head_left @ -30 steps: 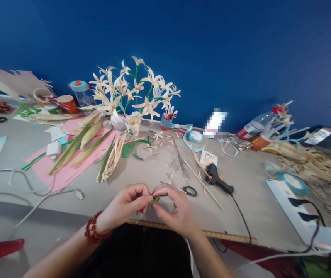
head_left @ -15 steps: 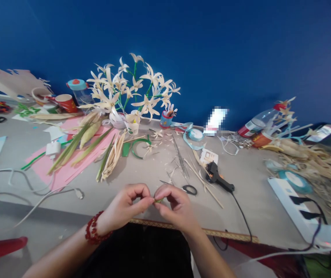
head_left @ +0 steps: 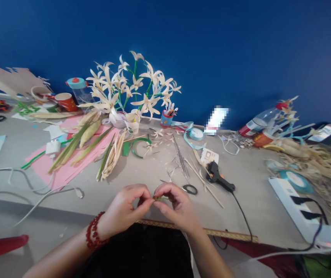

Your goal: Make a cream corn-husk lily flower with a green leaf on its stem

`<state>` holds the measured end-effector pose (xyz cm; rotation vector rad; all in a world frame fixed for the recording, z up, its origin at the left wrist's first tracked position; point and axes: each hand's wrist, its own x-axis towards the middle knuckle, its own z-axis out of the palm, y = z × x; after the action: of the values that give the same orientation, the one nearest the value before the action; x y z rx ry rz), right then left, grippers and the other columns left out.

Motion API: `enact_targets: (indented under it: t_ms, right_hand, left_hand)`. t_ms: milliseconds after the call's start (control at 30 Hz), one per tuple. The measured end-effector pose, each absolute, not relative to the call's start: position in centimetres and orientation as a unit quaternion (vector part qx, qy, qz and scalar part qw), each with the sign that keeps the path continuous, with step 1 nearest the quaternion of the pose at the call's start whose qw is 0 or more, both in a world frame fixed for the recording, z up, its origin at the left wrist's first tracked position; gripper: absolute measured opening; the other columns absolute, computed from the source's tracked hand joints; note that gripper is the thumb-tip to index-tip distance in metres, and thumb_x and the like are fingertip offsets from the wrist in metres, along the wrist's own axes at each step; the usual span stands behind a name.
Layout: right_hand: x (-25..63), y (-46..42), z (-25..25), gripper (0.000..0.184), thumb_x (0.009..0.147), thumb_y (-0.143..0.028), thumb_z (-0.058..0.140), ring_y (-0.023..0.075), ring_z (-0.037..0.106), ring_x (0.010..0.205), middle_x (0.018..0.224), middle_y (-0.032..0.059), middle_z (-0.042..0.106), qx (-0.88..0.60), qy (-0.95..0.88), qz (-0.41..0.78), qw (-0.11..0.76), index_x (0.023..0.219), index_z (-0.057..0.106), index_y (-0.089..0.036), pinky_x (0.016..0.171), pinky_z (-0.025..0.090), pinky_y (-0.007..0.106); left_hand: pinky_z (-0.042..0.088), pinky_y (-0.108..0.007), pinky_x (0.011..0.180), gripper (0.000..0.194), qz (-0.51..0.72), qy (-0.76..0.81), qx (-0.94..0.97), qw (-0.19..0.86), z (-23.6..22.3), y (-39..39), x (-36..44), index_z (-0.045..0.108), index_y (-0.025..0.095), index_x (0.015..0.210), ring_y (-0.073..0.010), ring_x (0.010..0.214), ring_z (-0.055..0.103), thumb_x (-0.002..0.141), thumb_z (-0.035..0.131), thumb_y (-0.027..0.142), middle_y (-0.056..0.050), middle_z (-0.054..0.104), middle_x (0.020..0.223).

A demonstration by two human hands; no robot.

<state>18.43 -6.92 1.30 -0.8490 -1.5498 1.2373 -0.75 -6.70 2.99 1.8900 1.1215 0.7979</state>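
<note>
so you've got a tiny greenish strip (head_left: 158,198) pinched right between your fingertips, low over the near edge of the table (head_left: 145,170), too small and blurry for me to say what it's made of. Your left hand (head_left: 132,204), the one with the red bead bracelet (head_left: 94,231) on its wrist, has thumb and index closed on one end. Your right hand (head_left: 177,204) is curled in from the other side with its thumb and fingertips on the strip too, nearly touching the left.

Just beyond your right hand there's a pair of black-handled scissors (head_left: 190,189), then some thin wires (head_left: 179,155) further out, and the black glue gun (head_left: 221,178) sits off to the right. Ahead and left of your left hand is a bundle of pale husk strips (head_left: 113,158), with green-tipped husks (head_left: 74,146) on pink paper (head_left: 67,172) past that. Straight out beyond both hands, white husk flowers (head_left: 148,103) stand on green stems
</note>
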Motion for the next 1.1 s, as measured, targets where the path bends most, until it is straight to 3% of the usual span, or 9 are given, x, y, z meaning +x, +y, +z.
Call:
enact_targets:
  t_ms: [367, 567, 900, 1000, 1100]
  right_hand:
    - [19.4, -7.0, 1.2, 0.015, 0.086, -0.02, 0.07, 0.0187, 0.07, 0.085, 0.093, 0.0065, 0.073, -0.348, -0.667, 0.461, 0.471, 0.1, 0.067, -0.021, 0.074, 0.057, 0.03]
    - [20.3, -6.8, 2.0, 0.012, 0.085, -0.014, 0.07, 0.0192, 0.07, 0.087, 0.092, 0.0057, 0.074, -0.339, -0.728, 0.375, 0.463, 0.092, 0.071, -0.023, 0.078, 0.056, 0.031]
    - [20.3, -6.8, 1.9, 0.014, 0.086, -0.011, 0.067, 0.0172, 0.071, 0.079, 0.089, 0.005, 0.074, -0.333, -0.759, 0.279, 0.485, 0.086, 0.071, -0.025, 0.071, 0.055, 0.028]
    - [20.4, -6.7, 2.3, 0.017, 0.086, -0.015, 0.068, 0.0202, 0.07, 0.089, 0.098, 0.0069, 0.075, -0.333, -0.772, 0.294, 0.456, 0.099, 0.07, -0.026, 0.08, 0.056, 0.034]
    - [20.3, -6.6, 2.7, 0.036, 0.082, -0.025, 0.074, 0.0235, 0.068, 0.101, 0.109, 0.0095, 0.072, -0.328, -0.775, 0.344, 0.416, 0.116, 0.065, -0.025, 0.089, 0.054, 0.038]
  left_hand:
    - [0.041, -0.022, 0.064, 0.023, 0.299, 0.42, 0.752, 0.411, 3.1, -6.9, -1.0, 0.052, 0.019, 0.072, -0.0123, 0.064, 0.052, 0.094, 0.05, 0.026, 0.001, 0.056, 0.068]
    - [0.041, -0.023, 0.066, 0.023, 0.301, 0.411, 0.763, 0.397, 2.8, -6.9, -0.9, 0.051, 0.019, 0.073, -0.013, 0.066, 0.053, 0.095, 0.05, 0.026, 0.001, 0.057, 0.07]
    - [0.043, -0.023, 0.067, 0.021, 0.323, 0.4, 0.769, 0.38, 3.1, -7.2, -1.2, 0.052, 0.018, 0.075, -0.0132, 0.068, 0.056, 0.095, 0.05, 0.023, -0.001, 0.059, 0.072]
    - [0.044, -0.023, 0.066, 0.019, 0.332, 0.385, 0.776, 0.372, 3.1, -7.1, -1.2, 0.053, 0.019, 0.077, -0.0132, 0.068, 0.056, 0.096, 0.05, 0.021, -0.001, 0.06, 0.073]
    - [0.045, -0.024, 0.07, 0.014, 0.345, 0.357, 0.795, 0.348, 3.1, -6.9, -1.1, 0.055, 0.019, 0.081, -0.0143, 0.073, 0.058, 0.095, 0.052, 0.018, -0.002, 0.062, 0.076]
